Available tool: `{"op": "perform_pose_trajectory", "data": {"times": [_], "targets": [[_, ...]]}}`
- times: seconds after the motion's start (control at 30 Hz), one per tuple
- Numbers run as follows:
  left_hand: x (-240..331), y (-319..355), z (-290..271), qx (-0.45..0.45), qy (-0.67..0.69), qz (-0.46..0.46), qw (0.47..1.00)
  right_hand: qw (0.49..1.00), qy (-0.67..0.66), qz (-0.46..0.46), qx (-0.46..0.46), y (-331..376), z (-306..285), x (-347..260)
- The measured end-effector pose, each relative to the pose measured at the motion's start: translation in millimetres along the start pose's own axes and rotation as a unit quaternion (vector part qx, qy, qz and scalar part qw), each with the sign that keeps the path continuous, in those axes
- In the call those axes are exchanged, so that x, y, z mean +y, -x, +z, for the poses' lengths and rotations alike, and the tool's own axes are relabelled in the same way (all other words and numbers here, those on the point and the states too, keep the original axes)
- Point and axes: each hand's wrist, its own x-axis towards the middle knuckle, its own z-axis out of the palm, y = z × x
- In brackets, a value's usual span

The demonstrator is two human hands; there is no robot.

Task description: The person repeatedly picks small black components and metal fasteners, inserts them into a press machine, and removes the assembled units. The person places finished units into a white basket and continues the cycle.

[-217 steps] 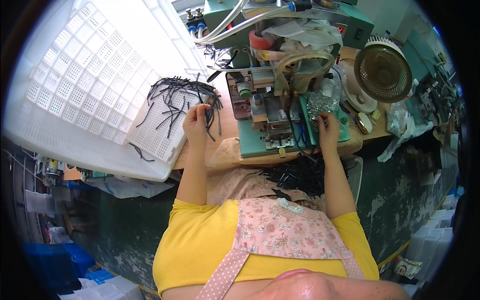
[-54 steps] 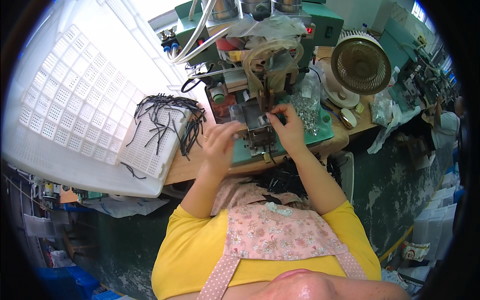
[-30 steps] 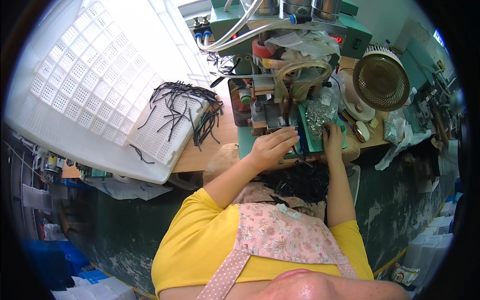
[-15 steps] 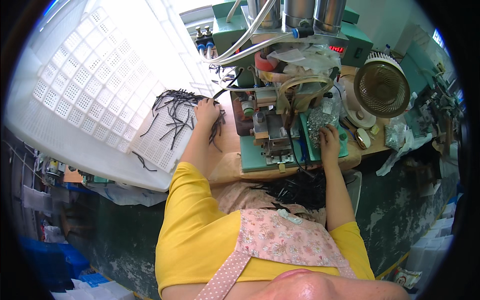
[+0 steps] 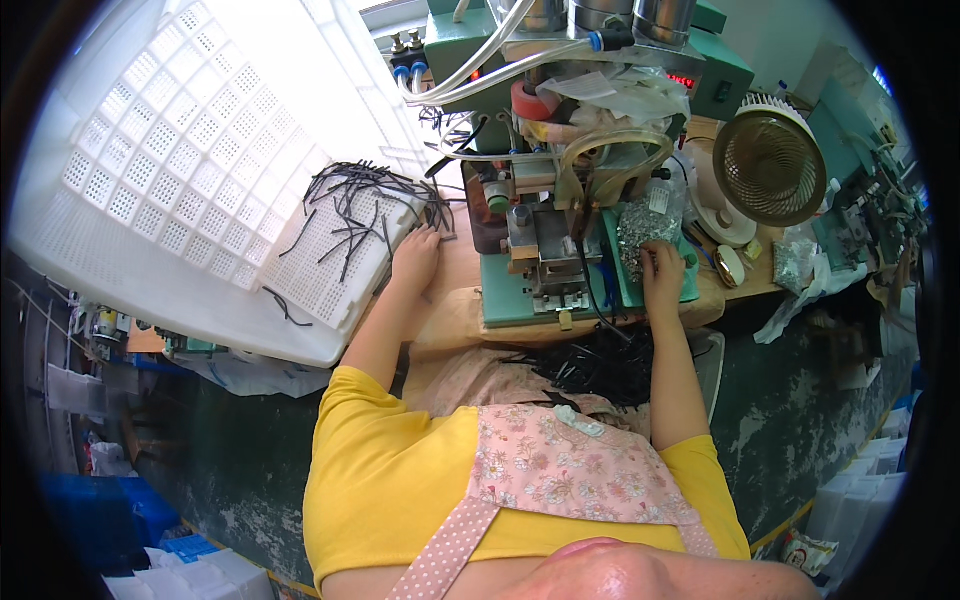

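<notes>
On the left, my left hand (image 5: 416, 262) lies at the near end of the loose black strips (image 5: 440, 212) beside the white basket. Its fingers look stretched out and touch or nearly touch the strip ends. More black strips (image 5: 352, 240) are heaped on the basket's perforated wall. To the right of the machine, my right hand (image 5: 662, 285) reaches into a green tray (image 5: 628, 292) of small metal parts (image 5: 640, 228). Thumb and fingertips are closed together at the edge of the pile; what they pinch is too small to make out.
Between my hands stands a green bench machine (image 5: 555, 260) with hoses and a metal fixture. The large white basket (image 5: 190, 150) tilts at the left. A round fan (image 5: 768, 165) is on the right. Dark strips (image 5: 600, 372) lie heaped by my lap.
My left hand has come down off the strip heap, toward me. My right hand stays at the metal parts, its fingertips drawn closer together. The view has shifted slightly.
</notes>
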Motion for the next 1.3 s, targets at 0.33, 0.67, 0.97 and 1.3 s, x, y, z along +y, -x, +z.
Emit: {"op": "perform_pose_trajectory", "data": {"times": [0.33, 0.67, 0.97, 1.3], "targets": [[24, -17, -13, 0.064, -0.086, -0.129, 0.986, 0.969, -0.212, 0.130, -0.010, -25, -23, -73], [-3, -29, -32, 0.004, 0.261, -0.273, 0.926, 0.931, -0.339, 0.123, -0.045, -42, -17, -137], [167, 0, -155, -0.089, 0.822, -0.211, 0.522, 0.964, -0.249, 0.081, -0.043, -45, -18, -123], [242, -36, -140, -0.234, 0.861, -0.261, 0.369, 0.952, -0.249, 0.147, 0.099, -38, -52, -39]]}}
